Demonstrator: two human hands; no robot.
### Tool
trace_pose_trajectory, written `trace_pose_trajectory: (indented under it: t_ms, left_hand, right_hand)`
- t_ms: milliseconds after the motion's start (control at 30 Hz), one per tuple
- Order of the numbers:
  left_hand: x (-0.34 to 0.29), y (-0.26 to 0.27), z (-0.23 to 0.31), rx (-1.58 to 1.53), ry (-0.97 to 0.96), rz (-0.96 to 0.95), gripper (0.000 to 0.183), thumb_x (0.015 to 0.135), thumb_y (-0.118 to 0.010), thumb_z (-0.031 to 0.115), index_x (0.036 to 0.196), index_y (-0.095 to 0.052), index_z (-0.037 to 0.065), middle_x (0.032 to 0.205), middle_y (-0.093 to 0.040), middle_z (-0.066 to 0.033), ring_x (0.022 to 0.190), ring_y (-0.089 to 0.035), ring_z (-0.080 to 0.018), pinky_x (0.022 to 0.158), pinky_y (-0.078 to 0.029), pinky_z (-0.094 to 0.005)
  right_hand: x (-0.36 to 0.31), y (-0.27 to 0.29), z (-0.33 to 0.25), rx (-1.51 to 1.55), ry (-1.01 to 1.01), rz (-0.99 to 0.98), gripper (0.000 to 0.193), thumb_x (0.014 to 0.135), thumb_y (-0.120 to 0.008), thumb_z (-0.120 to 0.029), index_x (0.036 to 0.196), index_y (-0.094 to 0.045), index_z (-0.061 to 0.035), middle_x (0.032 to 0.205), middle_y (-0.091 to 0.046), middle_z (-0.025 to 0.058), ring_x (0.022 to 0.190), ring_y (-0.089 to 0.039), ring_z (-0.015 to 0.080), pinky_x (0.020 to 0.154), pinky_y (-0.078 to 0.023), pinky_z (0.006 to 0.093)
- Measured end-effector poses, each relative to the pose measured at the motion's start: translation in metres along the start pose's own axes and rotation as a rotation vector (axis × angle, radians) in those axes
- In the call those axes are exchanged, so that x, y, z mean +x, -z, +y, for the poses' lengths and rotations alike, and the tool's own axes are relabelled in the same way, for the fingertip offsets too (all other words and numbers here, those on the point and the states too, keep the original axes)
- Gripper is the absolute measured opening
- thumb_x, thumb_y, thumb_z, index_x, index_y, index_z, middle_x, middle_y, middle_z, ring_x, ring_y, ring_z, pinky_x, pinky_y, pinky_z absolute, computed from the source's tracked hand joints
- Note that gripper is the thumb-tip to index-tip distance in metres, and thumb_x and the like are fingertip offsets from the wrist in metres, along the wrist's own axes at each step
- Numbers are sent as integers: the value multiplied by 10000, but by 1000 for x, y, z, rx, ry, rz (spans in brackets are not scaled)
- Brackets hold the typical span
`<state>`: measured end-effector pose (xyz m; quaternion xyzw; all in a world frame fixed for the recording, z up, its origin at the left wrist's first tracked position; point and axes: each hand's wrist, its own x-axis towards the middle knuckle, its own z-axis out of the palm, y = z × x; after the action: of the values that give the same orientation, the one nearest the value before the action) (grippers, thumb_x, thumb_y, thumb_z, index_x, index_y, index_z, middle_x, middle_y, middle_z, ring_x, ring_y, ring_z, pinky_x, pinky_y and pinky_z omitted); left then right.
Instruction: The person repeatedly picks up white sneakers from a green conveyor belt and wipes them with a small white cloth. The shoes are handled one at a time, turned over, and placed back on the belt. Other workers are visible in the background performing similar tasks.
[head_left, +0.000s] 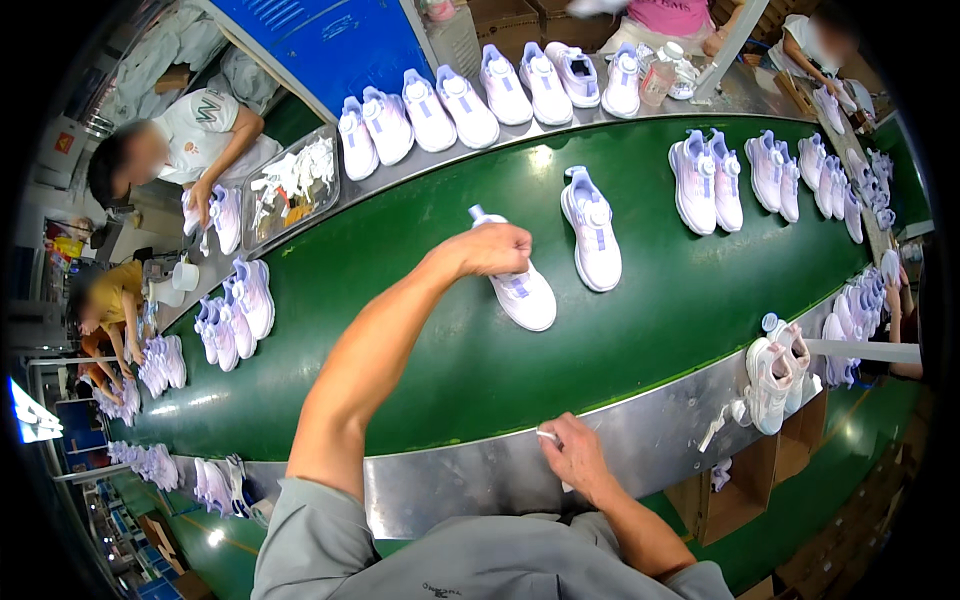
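My left hand [492, 249] reaches over the green conveyor belt, its fingers curled closed on the upper part of a white and lilac sneaker [527, 301]. The hand covers the shoe's middle, so the exact grip is hidden; a lilac heel tab and the toe stick out on either side. Just to the right stands a matching sneaker [592, 235] with a round dial on its tongue, touched by neither hand. Close to my body, my right hand [577, 458] is above the metal ledge, pinching a small white piece [547, 435] too small to name.
A row of sneakers [465, 115] lines the far metal ledge [400, 172], beside a tray of white scraps [298, 185]. More pairs [705, 185] stand on the belt [420, 400]. At the near right ledge are pale shoes [770, 385]. Co-workers [195, 140] handle shoes across the line.
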<state>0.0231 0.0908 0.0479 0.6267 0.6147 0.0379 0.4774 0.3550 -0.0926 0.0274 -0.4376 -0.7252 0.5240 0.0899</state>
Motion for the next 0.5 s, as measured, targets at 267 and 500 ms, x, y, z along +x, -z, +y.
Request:
trace_pose_trajectory:
  t_ms: [267,500]
  left_hand:
    - [118,28,39,264,-7,-98,328,804,-649,315,1014,-706,69,1050,-727,-167,1005,-672,-330,852,-517,-430]
    - [134,21,42,278,-12,-1,318,829,-620,284,1042,-689,59,1088,-721,-186,1050,-659,-358,902,-508,-435]
  right_hand:
    - [-1,10,15,50,-155,19,126,875,-705,-147,973,-688,-71,933,-663,116,764,-672,317,692,-544,425]
    - [-2,19,19,75,-99,6,150,881,-706,-139,1012,-695,-66,968,-664,134,811,-677,339,709,-553,413]
